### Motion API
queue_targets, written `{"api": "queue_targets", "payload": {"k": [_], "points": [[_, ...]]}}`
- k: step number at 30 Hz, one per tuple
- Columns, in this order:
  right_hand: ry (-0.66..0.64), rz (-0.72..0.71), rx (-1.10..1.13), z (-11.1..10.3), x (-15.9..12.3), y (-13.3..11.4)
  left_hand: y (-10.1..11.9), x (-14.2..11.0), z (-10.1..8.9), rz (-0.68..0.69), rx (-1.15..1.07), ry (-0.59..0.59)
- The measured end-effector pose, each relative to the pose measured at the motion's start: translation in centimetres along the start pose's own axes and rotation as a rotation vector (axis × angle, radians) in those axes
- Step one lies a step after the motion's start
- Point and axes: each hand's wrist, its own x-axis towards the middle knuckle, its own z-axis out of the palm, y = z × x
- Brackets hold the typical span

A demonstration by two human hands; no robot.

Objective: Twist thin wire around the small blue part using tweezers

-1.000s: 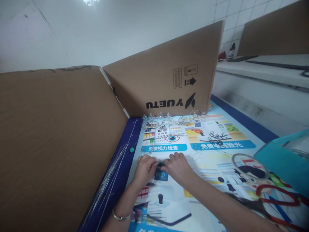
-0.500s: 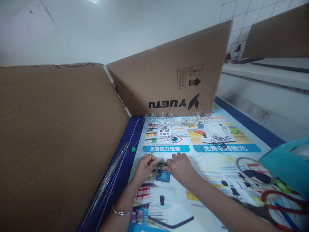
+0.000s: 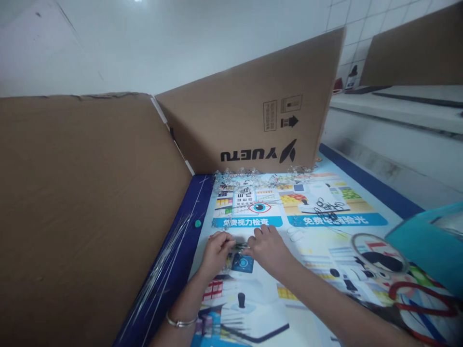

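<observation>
Little change is noted since the preceding view, a thin dark piece [image 3: 240, 246] (too blurred to be identified) being still pinched between the left hand [image 3: 218, 248] and the curled right hand [image 3: 266, 249] over the printed sheet [image 3: 262, 306], so its handling is judged unfinished

A head-worn camera is facing forward and down past nearby bare hands [image 3: 269, 251] toward the blue-bordered bench's [image 3: 260, 303] far edge.

A makeshift workshop, judging by the cardboard panels [image 3: 235, 115] and loose wire strands [image 3: 161, 270].
</observation>
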Motion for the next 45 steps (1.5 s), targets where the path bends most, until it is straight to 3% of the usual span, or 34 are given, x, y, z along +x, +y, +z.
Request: {"api": "queue_targets", "payload": {"k": [23, 36, 45], "points": [[-0.056, -0.016, 0.048, 0.49, 0.20, -0.08, 0.02, 0.05, -0.09, 0.089, 0.153, -0.032], [-0.044, -0.025, 0.016, 0.02, 0.14, 0.46, -0.39, -0.15, 0.13, -0.014, -0.093, -0.020], [-0.011, -0.023, 0.025, 0.19, 0.04, 0.47, -0.24, -0.19, -0.16, -0.020, -0.062, -0.030]]}}
